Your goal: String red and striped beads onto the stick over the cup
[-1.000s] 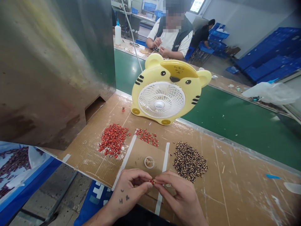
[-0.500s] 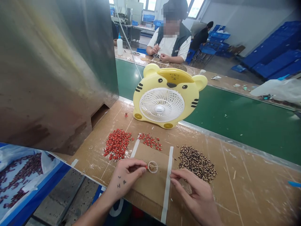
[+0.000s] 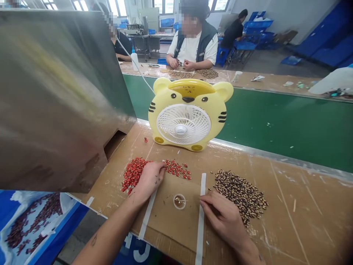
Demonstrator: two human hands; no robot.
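Because your left hand (image 3: 150,179) sits right on the red heap (image 3: 132,175), that's the main risk: drag the palm and the heap could smear into the smaller red cluster (image 3: 178,170) just ahead of your fingers, mixing two separate lots. That hand is curled and narrow, fingers down among the pieces; can't tell if it's pinching one (fingertips hidden). The pieces look small, oval, glossy and hard, so a light nudge could send them rolling.

Your right hand (image 3: 220,215) lies loose and narrow, fingertips just beside the white tape strip (image 3: 201,217). Nothing shows between the fingers, but the thumb side is partly hidden, so can't tell if anything's held. Ahead and to the right of those fingers, the speckled beads (image 3: 239,197) form a loose brown-and-cream mound; a careless wrist swing could scatter them over the tape.

Between your hands stands a clear round cup (image 3: 179,201) with something gold inside. It looks light and shallow, so one knuckle could tip it. Under both hands, a scuffed cardboard sheet (image 3: 275,206) gives a rough, matte surface. Well ahead of your left hand, a stray red piece (image 3: 145,140) lies near the yellow plastic tiger-face fan (image 3: 183,125), easy to miss.
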